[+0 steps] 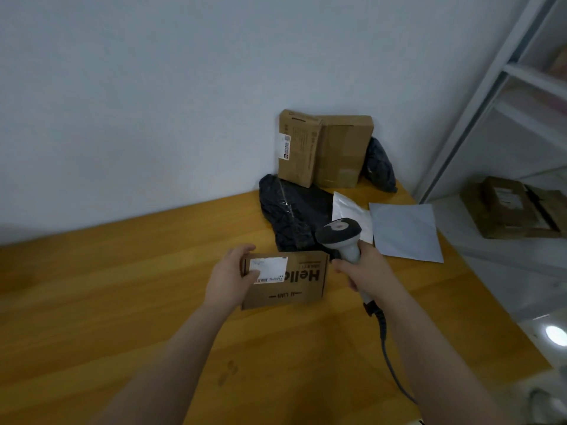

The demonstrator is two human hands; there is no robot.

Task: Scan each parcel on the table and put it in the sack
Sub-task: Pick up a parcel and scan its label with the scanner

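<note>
My left hand (228,279) grips the left end of a flat brown cardboard parcel (294,286) printed "Hello", with a white label on top, held just over the wooden table (107,302). My right hand (365,271) holds a grey and black barcode scanner (339,233) by its handle, its head just beyond the parcel's right end; its cable (389,363) trails toward me. Farther back lie a black plastic parcel (291,213), a white mailer (349,213) and a pale grey mailer (405,231). No sack is in view.
Two brown boxes (325,148) stand upright against the white wall at the table's back corner, with another black bag (379,165) behind them. A white shelving unit (521,102) stands to the right, with brown boxes (512,207) on a low shelf.
</note>
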